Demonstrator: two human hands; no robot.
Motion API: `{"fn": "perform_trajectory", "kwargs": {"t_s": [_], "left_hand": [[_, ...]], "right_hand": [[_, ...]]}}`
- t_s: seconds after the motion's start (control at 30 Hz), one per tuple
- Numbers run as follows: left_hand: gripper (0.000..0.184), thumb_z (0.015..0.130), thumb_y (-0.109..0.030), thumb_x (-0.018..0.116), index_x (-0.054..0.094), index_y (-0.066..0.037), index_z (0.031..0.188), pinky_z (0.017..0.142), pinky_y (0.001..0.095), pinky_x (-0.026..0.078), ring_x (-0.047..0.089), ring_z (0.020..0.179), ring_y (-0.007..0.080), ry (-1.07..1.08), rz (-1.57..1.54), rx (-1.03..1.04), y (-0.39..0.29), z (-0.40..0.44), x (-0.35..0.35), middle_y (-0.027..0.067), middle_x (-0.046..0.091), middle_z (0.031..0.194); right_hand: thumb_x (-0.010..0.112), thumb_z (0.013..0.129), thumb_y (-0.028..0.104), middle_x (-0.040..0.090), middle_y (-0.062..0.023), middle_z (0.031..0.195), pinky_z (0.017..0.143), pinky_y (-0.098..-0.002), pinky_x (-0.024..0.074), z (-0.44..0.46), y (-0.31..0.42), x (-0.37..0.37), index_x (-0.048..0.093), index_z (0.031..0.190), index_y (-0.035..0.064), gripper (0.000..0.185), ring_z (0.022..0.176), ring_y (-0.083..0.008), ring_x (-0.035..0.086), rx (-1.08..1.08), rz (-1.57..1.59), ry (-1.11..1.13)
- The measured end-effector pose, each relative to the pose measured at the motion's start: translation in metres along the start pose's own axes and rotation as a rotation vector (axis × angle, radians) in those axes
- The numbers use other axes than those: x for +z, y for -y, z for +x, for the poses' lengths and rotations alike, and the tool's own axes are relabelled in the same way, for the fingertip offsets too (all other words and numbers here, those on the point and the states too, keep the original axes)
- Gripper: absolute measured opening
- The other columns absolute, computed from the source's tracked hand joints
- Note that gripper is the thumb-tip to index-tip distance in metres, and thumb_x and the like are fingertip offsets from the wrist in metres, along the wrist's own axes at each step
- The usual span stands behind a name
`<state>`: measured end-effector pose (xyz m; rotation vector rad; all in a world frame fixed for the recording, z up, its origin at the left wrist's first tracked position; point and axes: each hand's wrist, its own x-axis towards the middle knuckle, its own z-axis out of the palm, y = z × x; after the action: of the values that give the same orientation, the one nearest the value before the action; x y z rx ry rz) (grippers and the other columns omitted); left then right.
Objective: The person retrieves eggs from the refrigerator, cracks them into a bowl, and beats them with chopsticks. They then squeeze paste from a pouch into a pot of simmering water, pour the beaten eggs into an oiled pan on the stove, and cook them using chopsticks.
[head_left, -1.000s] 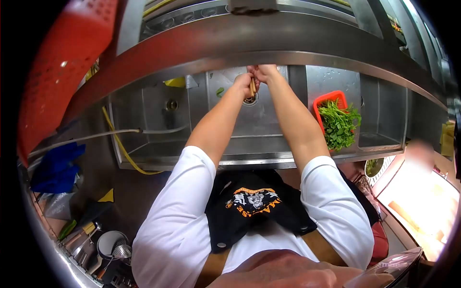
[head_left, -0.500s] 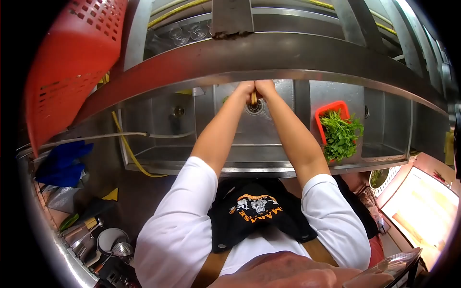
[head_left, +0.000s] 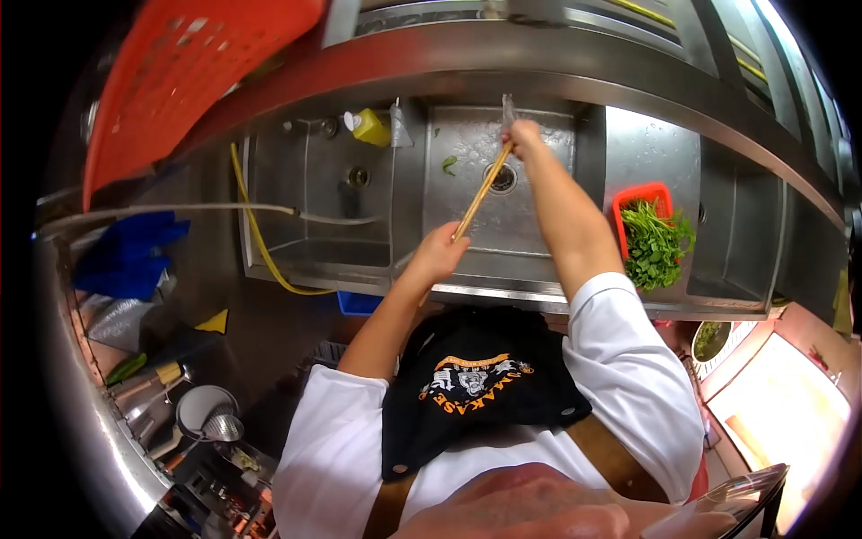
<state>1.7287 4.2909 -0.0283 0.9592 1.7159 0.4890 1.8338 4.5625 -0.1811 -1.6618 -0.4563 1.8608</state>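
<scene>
While greens fill and overhang the red basket right of centre, the left hand and right hand close their fingers round opposite ends of the chopsticks, slanting across the middle sink, inside its rim, mostly bare metal around.

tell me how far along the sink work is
Looks done: the greens sit gathered in the red basket, beside the middle basin.
In hand: the left hand and right hand hold the long sticks over that basin.
Probably left: putting the sticks down and clearing the green scrap near the drain. Whether the sticks are clean, I can't tell.
</scene>
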Motion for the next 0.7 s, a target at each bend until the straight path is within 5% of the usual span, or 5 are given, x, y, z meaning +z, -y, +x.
{"fn": "perform_trajectory", "kwargs": {"t_s": [0.07,0.1,0.27,0.43,0.7], "left_hand": [[0.037,0.085,-0.023,0.058,0.056,-0.005,0.117,0.066,0.0360,0.048,0.063,0.074,0.0295,-0.066,0.212,0.110,0.010,-0.028,-0.009,0.0144,0.064,0.080],[0.040,0.083,-0.025,0.059,0.054,-0.007,0.119,0.073,0.0422,0.048,0.061,0.084,0.0389,-0.063,0.225,0.056,0.006,-0.045,-0.015,0.0198,0.064,0.089],[0.040,0.083,-0.023,0.057,0.053,-0.008,0.121,0.078,0.0439,0.048,0.060,0.092,0.0389,-0.280,0.273,-0.013,0.097,-0.088,-0.012,0.0195,0.064,0.096],[0.040,0.082,-0.018,0.059,0.056,-0.009,0.120,0.077,0.0427,0.049,0.061,0.091,0.0373,-0.470,0.120,0.050,0.142,-0.138,-0.014,0.0193,0.064,0.099],[0.041,0.081,-0.019,0.060,0.057,-0.009,0.121,0.081,0.0397,0.050,0.062,0.096,0.0332,-0.746,-0.101,0.010,0.216,-0.254,-0.001,0.0157,0.063,0.109]], "right_hand": [[0.047,0.084,0.005,0.060,-0.0132,0.065,0.041,-0.0360,0.0410,0.067,0.016,-0.037,0.058,0.075,0.0002,0.015,0.050,-0.0189,0.054,-0.349,-0.794,0.095],[0.050,0.084,0.008,0.065,-0.0164,0.075,0.043,-0.0349,0.0426,0.039,0.056,-0.043,0.063,0.079,-0.0005,0.016,0.055,-0.0199,0.060,-0.393,-0.570,0.082],[0.052,0.083,0.012,0.067,-0.0159,0.080,0.054,-0.0357,0.0485,-0.013,0.191,-0.015,0.066,0.084,0.0020,0.017,0.066,-0.0229,0.063,-0.998,-0.588,-0.017],[0.053,0.083,0.013,0.067,-0.0155,0.082,0.055,-0.0356,0.0492,-0.058,0.211,0.040,0.066,0.085,0.0018,0.018,0.067,-0.0233,0.063,-1.182,-0.849,-0.083],[0.055,0.083,0.015,0.066,-0.0149,0.085,0.058,-0.0354,0.0504,-0.070,0.096,0.065,0.066,0.088,0.0014,0.018,0.069,-0.0241,0.063,-1.282,-1.234,-0.095]]}}
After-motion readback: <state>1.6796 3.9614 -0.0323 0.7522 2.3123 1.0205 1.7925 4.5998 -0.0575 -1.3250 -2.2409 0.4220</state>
